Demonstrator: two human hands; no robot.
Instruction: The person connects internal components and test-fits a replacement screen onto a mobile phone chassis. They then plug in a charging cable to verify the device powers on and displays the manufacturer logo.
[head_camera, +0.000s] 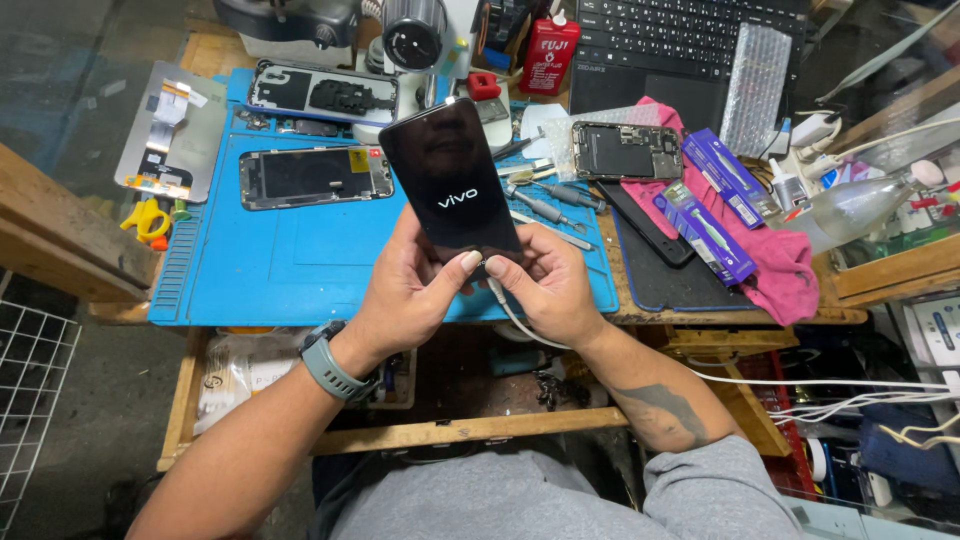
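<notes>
Up at the top centre of the frame stood a red bottle (548, 52) with a white cap and a pale label, just left of a black keyboard (690, 40), and a strip of clear bubble wrap (757, 75) lay across the keyboard's right end. To the right of centre, two long purple boxes (718, 200) with white printed panels lay slanted on a pink cloth (790, 270), one beside the other. At the upper left, a grey panel (175, 130) with yellow and white stickers rested off the edge of the blue work mat (290, 270), and yellow-handled scissors (150, 220) sat just below it. On the mat lay an opened phone body (312, 177) carrying a small yellow tag near its right end; another opened phone (626, 151) rested near the cloth. And there in the middle of the frame was the black smartphone (452, 180), tilted, its glossy screen dark but for a small white logo, held above the mat. The left hand (405, 295) was curled round its lower left edge, thumb pressed on the glass. The right hand (548, 285) pinched a white cable (510, 315) at the phone's bottom end, fingers closed on the plug, the cable trailing down below the desk edge.
</notes>
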